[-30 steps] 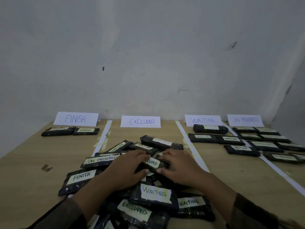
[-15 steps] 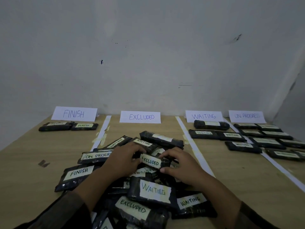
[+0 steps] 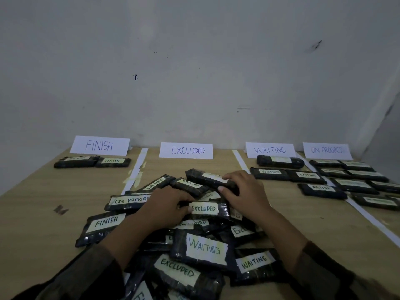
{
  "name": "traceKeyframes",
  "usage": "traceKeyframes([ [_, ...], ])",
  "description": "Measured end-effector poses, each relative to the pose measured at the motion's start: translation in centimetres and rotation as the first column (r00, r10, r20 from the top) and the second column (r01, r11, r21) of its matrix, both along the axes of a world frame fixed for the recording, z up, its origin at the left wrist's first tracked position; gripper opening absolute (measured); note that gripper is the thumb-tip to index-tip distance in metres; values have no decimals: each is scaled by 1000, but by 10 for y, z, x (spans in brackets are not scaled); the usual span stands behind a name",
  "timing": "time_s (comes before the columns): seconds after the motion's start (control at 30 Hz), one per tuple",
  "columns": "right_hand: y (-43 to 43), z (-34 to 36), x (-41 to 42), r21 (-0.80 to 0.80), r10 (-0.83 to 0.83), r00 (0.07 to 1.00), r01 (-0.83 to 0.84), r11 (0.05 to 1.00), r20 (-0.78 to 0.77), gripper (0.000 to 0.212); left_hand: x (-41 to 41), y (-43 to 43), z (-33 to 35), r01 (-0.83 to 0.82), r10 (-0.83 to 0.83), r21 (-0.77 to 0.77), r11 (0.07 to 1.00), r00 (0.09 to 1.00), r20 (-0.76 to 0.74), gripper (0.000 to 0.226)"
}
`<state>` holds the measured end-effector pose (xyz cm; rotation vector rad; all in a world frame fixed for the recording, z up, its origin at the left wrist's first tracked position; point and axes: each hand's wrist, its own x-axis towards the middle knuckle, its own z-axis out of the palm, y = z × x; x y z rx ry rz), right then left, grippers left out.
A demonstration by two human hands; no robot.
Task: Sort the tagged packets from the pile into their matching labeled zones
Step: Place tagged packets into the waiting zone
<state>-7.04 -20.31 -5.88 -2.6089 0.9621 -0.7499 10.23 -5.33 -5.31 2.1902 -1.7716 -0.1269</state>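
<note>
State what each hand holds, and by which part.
Left hand holds the EXCLUDED packet by its left end; right hand grips the pile's rearmost packet at its right end.

A plain whitish wall (image 3: pixel 194 61) fills the upper half, dull and unevenly shaded, greyer toward the top. It bears a few dark marks: a spot (image 3: pixel 135 77) left of centre, a smear (image 3: pixel 316 46) high on the right, a short scratch (image 3: pixel 244 108) lower down. At the right a side wall (image 3: pixel 387 148) meets it along a slanting corner. Below lies a light wooden table (image 3: pixel 43 213), its far edge against the wall, with a small dark smudge (image 3: pixel 61 210) on its left part. The light is dim and soft
</note>
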Motion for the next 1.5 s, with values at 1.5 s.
traceKeyframes([
  [1.5,-23,-3,-11,336,175,985,-163,928,-5,70,24,-30,12,-338,196,-167,926,810,-553,40],
])
